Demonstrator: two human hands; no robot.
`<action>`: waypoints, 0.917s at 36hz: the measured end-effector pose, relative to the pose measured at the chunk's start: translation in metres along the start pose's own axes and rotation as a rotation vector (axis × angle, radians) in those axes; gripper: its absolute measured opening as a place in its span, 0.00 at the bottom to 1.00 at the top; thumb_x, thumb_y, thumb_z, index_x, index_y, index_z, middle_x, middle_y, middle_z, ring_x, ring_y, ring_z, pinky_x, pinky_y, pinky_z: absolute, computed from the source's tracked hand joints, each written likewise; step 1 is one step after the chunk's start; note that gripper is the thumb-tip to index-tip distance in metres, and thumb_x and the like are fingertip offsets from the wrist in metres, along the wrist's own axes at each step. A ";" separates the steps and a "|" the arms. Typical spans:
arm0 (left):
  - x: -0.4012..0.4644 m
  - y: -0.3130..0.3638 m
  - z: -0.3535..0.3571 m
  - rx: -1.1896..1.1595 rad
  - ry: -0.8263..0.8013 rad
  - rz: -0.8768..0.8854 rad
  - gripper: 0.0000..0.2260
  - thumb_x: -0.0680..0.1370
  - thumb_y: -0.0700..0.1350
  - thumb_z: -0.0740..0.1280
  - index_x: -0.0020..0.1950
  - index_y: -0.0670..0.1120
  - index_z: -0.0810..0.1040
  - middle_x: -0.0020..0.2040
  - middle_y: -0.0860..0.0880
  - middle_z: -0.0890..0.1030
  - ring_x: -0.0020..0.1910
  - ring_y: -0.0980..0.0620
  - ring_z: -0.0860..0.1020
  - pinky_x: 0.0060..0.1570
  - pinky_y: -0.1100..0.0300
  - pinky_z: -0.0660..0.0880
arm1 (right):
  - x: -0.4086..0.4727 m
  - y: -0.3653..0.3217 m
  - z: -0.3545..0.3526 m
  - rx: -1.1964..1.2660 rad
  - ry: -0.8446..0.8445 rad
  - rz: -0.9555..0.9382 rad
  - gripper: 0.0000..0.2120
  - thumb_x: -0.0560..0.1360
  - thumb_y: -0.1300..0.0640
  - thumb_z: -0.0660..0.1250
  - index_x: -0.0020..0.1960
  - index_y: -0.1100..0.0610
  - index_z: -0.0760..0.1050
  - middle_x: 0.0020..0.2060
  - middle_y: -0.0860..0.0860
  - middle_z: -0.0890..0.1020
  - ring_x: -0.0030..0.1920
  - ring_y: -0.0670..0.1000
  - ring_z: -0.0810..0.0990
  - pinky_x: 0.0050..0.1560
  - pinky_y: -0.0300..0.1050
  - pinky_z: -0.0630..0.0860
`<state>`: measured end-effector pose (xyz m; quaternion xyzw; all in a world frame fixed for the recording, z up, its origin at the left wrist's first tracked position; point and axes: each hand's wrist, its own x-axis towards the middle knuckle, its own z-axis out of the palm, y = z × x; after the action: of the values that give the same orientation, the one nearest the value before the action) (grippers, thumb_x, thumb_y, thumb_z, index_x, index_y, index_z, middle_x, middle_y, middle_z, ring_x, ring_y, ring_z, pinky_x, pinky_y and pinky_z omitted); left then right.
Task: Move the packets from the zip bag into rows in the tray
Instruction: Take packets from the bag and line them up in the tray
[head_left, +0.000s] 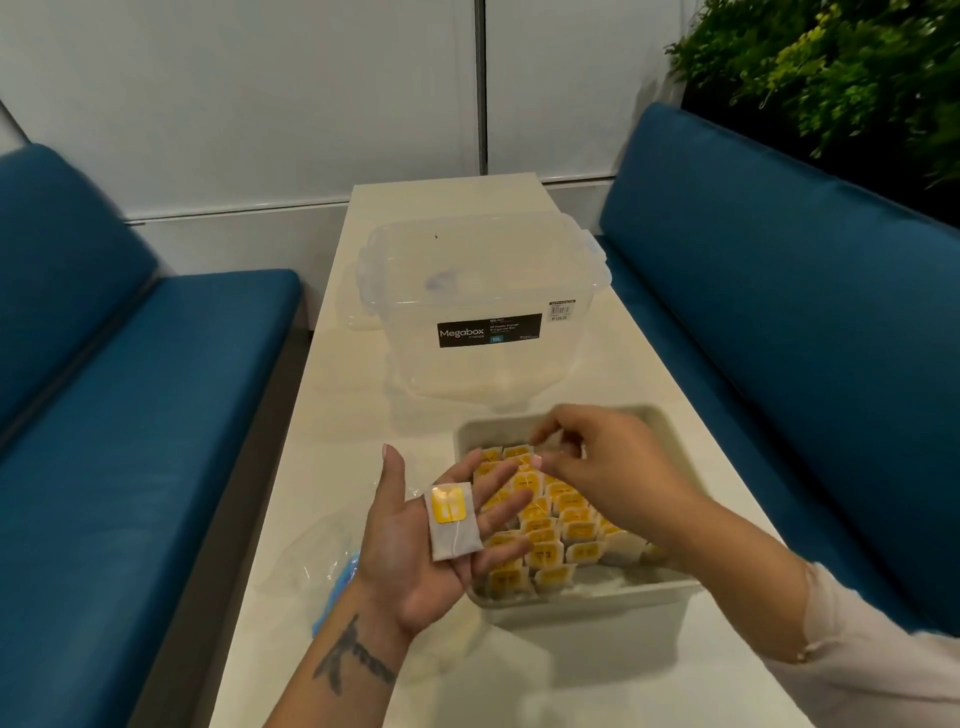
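Note:
A beige tray (587, 603) sits on the white table, holding several rows of tea packets with yellow tags (558, 530). My left hand (421, 540) lies palm up beside the tray's left edge, fingers straight, with one packet (451, 519) resting flat on it. My right hand (608, 467) hovers over the tray's far end and pinches another packet (550, 441), which is blurred. The clear zip bag (317, 561) with a blue strip lies crumpled on the table left of my left wrist.
A clear lidded Megabox storage box (483, 312) stands on the table beyond the tray. Blue cushioned benches (130, 415) flank the narrow table on both sides. A plant wall (841, 67) rises at the back right.

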<state>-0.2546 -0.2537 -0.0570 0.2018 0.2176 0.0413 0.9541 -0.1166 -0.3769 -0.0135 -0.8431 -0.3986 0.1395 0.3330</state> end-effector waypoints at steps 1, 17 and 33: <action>0.001 -0.001 0.001 0.027 -0.014 -0.017 0.41 0.67 0.71 0.54 0.70 0.45 0.69 0.64 0.41 0.77 0.59 0.38 0.78 0.51 0.38 0.74 | 0.000 -0.009 -0.002 -0.018 -0.031 -0.045 0.03 0.74 0.52 0.69 0.46 0.44 0.78 0.33 0.44 0.74 0.36 0.43 0.73 0.38 0.40 0.69; 0.007 -0.008 0.016 0.331 -0.091 -0.027 0.39 0.68 0.72 0.52 0.66 0.46 0.73 0.61 0.41 0.79 0.60 0.41 0.78 0.58 0.39 0.71 | 0.010 -0.037 -0.001 -0.154 -0.333 -0.057 0.06 0.71 0.51 0.73 0.41 0.52 0.79 0.39 0.47 0.80 0.40 0.48 0.80 0.44 0.46 0.80; 0.019 -0.034 0.018 0.838 0.230 0.473 0.11 0.72 0.38 0.72 0.52 0.48 0.80 0.48 0.48 0.84 0.49 0.51 0.82 0.43 0.58 0.79 | 0.007 -0.009 -0.041 -0.072 -0.223 0.014 0.06 0.71 0.51 0.73 0.38 0.45 0.77 0.34 0.42 0.80 0.38 0.42 0.77 0.38 0.37 0.72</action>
<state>-0.2298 -0.2885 -0.0636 0.6059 0.2679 0.1877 0.7252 -0.0965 -0.3861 0.0228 -0.8365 -0.4320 0.2203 0.2552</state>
